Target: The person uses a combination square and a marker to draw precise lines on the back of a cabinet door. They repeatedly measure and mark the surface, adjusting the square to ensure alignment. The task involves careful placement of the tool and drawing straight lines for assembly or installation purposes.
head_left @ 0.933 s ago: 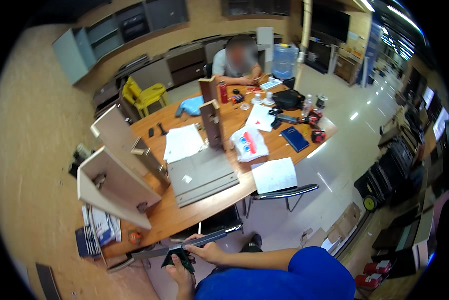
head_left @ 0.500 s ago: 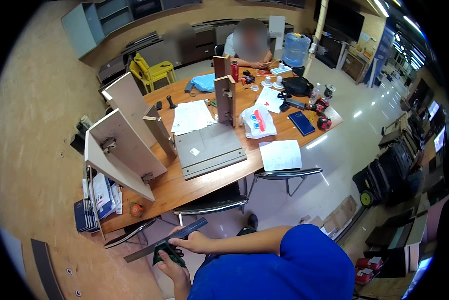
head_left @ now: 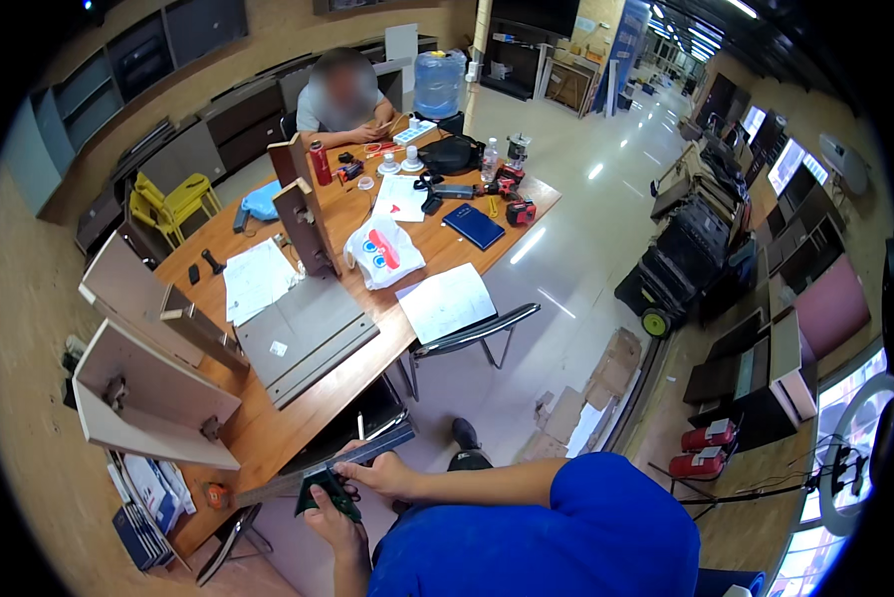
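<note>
Left hand [head_left: 334,527] curled firmly round a dark green hand tool [head_left: 339,497], right hand [head_left: 387,477] clasping a flat grey bar [head_left: 386,443]; orange tape measure [head_left: 217,495] at the tool's nine o'clock

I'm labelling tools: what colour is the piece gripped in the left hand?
The piece in the left hand is dark green, best seen in the head view.
</note>
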`<move>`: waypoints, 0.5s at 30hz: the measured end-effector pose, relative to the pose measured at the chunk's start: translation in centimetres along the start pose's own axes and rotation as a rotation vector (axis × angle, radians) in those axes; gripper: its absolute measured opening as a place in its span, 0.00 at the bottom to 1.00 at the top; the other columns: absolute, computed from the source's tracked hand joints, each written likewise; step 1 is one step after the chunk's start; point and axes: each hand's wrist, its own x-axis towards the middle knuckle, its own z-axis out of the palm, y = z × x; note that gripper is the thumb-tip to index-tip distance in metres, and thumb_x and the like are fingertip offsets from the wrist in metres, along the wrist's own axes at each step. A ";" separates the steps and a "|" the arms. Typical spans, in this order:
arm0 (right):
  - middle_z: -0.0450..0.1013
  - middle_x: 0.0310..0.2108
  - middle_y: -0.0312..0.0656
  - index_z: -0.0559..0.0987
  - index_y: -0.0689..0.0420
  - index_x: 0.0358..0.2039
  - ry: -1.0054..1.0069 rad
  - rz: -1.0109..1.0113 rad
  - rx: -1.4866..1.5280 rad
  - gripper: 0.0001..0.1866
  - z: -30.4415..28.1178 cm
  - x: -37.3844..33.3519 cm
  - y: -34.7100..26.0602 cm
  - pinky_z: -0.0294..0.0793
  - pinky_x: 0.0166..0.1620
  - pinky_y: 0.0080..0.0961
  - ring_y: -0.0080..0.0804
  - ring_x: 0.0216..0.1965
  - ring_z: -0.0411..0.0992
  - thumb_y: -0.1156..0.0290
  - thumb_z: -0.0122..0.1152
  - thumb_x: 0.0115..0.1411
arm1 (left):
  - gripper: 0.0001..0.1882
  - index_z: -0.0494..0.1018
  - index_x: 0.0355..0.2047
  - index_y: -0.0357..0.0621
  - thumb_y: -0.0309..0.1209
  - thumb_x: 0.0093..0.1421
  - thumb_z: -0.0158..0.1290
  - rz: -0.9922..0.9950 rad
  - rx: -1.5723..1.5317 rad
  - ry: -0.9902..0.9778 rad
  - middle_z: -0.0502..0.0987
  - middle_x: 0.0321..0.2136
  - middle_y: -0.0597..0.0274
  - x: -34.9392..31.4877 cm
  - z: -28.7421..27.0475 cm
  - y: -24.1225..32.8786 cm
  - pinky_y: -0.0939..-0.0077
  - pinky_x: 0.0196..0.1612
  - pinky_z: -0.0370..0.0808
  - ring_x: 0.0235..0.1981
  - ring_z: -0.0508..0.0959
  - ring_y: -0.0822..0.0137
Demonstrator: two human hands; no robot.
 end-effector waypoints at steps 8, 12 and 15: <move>0.77 0.32 0.35 0.78 0.61 0.45 0.042 -0.065 -0.068 0.12 -8.3 1.7 -4.1 0.77 0.36 0.21 0.19 0.32 0.75 0.66 0.65 0.69 | 0.25 0.76 0.41 0.31 0.48 0.74 0.52 0.026 0.057 -0.031 0.81 0.29 0.57 1.8 8.8 -3.4 0.78 0.27 0.76 0.24 0.79 0.70; 0.79 0.33 0.35 0.79 0.61 0.45 0.058 -0.091 0.007 0.12 -13.1 1.7 -7.2 0.79 0.35 0.18 0.18 0.30 0.77 0.66 0.66 0.69 | 0.27 0.77 0.38 0.30 0.49 0.74 0.50 0.021 0.156 -0.072 0.80 0.24 0.56 2.7 14.1 -4.5 0.79 0.25 0.74 0.21 0.77 0.70; 0.79 0.32 0.35 0.80 0.60 0.45 0.110 -0.086 -0.019 0.10 -15.2 1.9 -10.3 0.79 0.34 0.20 0.19 0.30 0.78 0.68 0.67 0.68 | 0.25 0.78 0.36 0.32 0.47 0.75 0.50 -0.017 0.163 -0.030 0.80 0.24 0.56 3.9 17.4 -5.6 0.78 0.22 0.73 0.22 0.78 0.70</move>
